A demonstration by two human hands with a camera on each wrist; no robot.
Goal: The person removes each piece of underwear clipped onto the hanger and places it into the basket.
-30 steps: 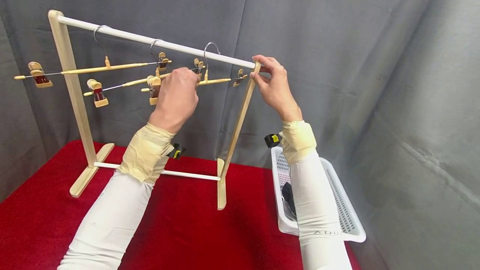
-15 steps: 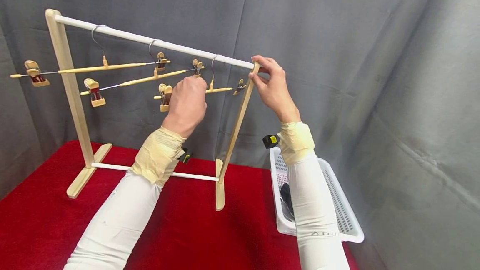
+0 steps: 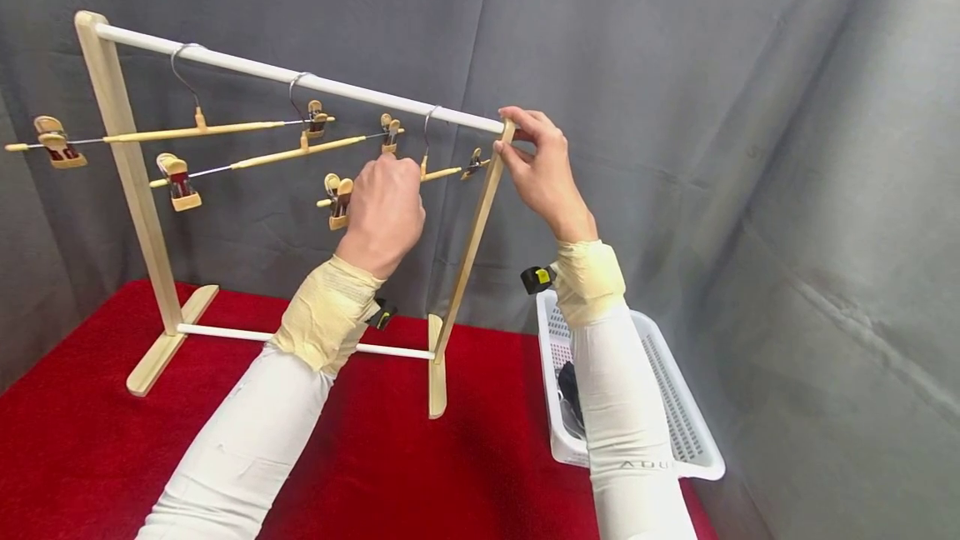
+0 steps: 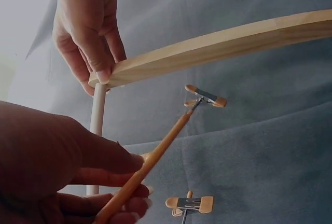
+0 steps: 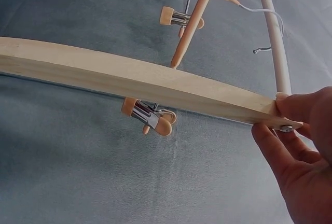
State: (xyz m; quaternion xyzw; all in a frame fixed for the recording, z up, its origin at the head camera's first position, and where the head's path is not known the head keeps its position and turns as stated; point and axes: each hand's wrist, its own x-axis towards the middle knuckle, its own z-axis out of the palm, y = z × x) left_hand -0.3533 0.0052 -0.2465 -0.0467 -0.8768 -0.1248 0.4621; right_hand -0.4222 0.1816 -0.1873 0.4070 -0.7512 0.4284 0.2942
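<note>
My left hand [image 3: 386, 211] grips the pale wooden bar of the rightmost clip hanger [image 3: 442, 175], fingers curled round it in the left wrist view. That hanger's metal hook rests over the white rail [image 3: 255, 67] of a small wooden garment rack. Its near clip [image 3: 339, 200] shows beside my hand; the far clip [image 3: 474, 163] is close to the right post [image 3: 472, 248]. At the top of this post, my right hand [image 3: 551, 177] pinches the post end between thumb and fingers. Two more clip hangers, a left one [image 3: 198, 131] and a middle one [image 3: 277, 157], hang from the rail.
The rack's feet [image 3: 437, 373] stand on a red cloth [image 3: 375, 457]. At the right, a white plastic basket [image 3: 686, 415] holds something dark [image 3: 568, 390], partly hidden by my right forearm. Grey curtain [image 3: 675, 65] hangs behind everything.
My left hand has moved right with the gripped hanger, whose hook has slid along the rail towards the right post. The right hand stays on the post top.
</note>
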